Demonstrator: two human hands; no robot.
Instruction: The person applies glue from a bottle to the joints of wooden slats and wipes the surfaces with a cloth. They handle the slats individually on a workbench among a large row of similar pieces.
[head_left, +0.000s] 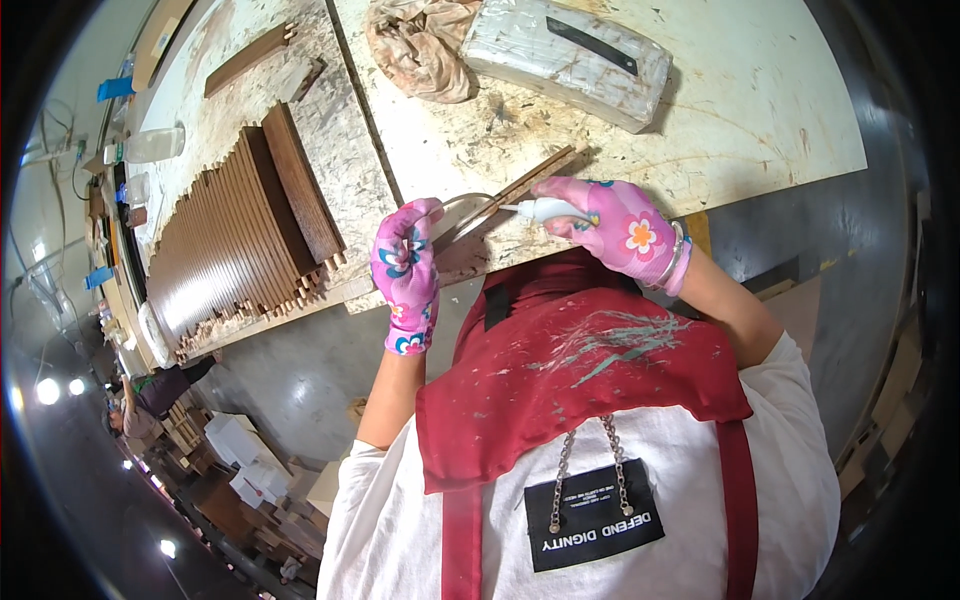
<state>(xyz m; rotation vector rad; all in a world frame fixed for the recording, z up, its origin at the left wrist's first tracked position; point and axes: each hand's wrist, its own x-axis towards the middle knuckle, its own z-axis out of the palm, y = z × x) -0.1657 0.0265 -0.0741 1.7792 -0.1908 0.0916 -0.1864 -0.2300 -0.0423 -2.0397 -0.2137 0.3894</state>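
My left hand (406,262), in a pink flowered glove, is closed around the near end of a narrow brown wooden slat (540,175). The slat slants away to the right over the near edge of the worktable (480,155). A thin curved strip or edge shows by my left fingertips; I cannot make out what it is. My right hand (625,235), gloved alike, grips a small white squeeze bottle (556,209). Its narrow nozzle points left at the slat, close to it; whether they touch is unclear.
To the left lies a tight row of brown wooden slats (225,240) with dowelled ends. Beyond are a loose slat (247,62), a crumpled stained cloth (425,45) and a plastic-wrapped block (560,70) bearing a black flat strip (592,46). Clear containers (155,146) stand far left.
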